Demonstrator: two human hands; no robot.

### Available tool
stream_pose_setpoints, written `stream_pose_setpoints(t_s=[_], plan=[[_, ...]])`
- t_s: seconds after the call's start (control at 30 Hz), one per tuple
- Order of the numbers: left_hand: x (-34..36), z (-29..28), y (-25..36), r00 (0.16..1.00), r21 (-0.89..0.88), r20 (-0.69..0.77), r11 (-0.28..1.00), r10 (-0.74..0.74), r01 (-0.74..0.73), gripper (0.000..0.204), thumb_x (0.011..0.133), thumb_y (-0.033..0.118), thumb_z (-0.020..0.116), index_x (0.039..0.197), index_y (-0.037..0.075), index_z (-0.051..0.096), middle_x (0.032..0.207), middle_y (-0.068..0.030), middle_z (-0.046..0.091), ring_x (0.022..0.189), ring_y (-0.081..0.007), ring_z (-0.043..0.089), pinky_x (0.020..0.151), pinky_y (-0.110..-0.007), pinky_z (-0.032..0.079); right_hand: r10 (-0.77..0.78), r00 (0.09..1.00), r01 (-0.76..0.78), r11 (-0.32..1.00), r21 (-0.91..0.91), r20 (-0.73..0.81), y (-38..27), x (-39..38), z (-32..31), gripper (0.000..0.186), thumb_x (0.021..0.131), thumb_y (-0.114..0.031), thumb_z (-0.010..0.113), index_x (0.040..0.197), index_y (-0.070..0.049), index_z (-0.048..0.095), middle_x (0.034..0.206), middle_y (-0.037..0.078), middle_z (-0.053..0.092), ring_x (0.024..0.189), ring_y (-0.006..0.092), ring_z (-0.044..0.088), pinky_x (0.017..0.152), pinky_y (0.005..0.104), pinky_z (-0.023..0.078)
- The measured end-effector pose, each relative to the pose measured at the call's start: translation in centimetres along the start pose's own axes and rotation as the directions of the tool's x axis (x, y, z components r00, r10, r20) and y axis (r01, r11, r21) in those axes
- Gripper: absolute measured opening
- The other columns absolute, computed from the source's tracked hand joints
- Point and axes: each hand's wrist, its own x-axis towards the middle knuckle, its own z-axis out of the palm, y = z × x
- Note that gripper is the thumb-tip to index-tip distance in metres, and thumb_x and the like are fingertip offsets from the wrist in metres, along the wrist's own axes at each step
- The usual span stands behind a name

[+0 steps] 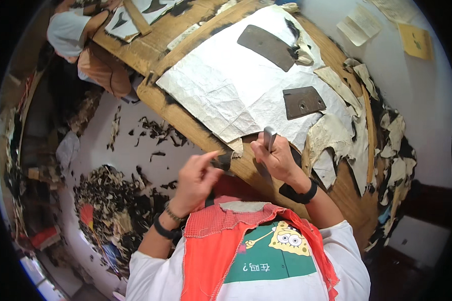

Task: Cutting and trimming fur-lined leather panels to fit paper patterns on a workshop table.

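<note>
My left hand [196, 175] pinches a small dark scrap of material [223, 160] just off the near edge of the wooden table [196, 131]. My right hand [276, 158] is closed around a metal blade tool [268, 138], whose tip points up beside the scrap. Both hands hover over the table's near edge, close together, above my red vest.
A white woven sheet [236, 85] covers the table, with two flat dark metal plates [302, 102] on it. Pale scraps of material [336, 135] pile at the right. Dark trimmings [115, 200] litter the floor at left. Another person [85, 45] sits at the far left.
</note>
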Motion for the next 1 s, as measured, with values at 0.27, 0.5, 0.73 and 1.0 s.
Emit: stream_pose_setpoints(t_s=[0.27,0.5,0.73,1.0], plan=[[5.5,3.5,-1.7,0.739,-0.351,0.627,0.936,0.244,-0.012,0.037,0.094,0.033,0.065,0.094,-0.003,0.06,0.081,-0.0133,0.066,0.07,-0.0208,0.061,0.065,-0.034,0.048,0.11,0.965,-0.037,0.956,0.29,-0.238,-2.9,-0.7,4.3,0.049,0.096,-0.045,0.063,0.074,-0.001,0.062,0.063,0.005,0.056,0.058,0.0112,0.051,0.053,0.03,0.041],[12.5,-0.3,-4.4,0.721,-0.217,0.641,0.963,0.264,-0.159,0.016,0.099,0.017,0.048,0.093,0.003,0.053,0.074,-0.001,0.045,0.067,-0.0112,0.043,0.061,-0.03,0.04,0.428,0.74,-0.479,0.877,0.041,-0.518,0.5,-0.3,7.4,0.034,0.085,-0.024,0.073,0.106,-0.008,0.053,0.083,0.008,0.067,0.073,0.0259,0.067,0.066,0.041,0.05],[15.0,0.9,-5.3,0.537,-0.214,0.749,0.908,0.389,-0.359,0.011,0.096,0.011,0.051,0.091,0.002,0.054,0.077,-0.0147,0.056,0.067,-0.0322,0.056,0.063,-0.039,0.047,0.465,0.655,-0.535,0.842,0.069,-0.596,0.1,0.6,9.4,0.032,0.083,-0.018,0.071,0.108,-0.009,0.053,0.084,0.007,0.067,0.08,0.0306,0.067,0.07,0.045,0.05],[16.1,2.0,-6.0,0.449,-0.221,0.775,0.858,0.444,-0.464,0.01,0.098,0.011,0.05,0.095,0.003,0.053,0.073,-0.0133,0.052,0.065,-0.0264,0.05,0.061,-0.038,0.043,0.397,0.635,-0.499,0.866,0.04,-0.663,0.3,1.3,10.7,0.028,0.083,-0.008,0.061,0.108,-0.007,0.049,0.084,0.016,0.064,0.083,0.038,0.065,0.07,0.0501,0.048]])
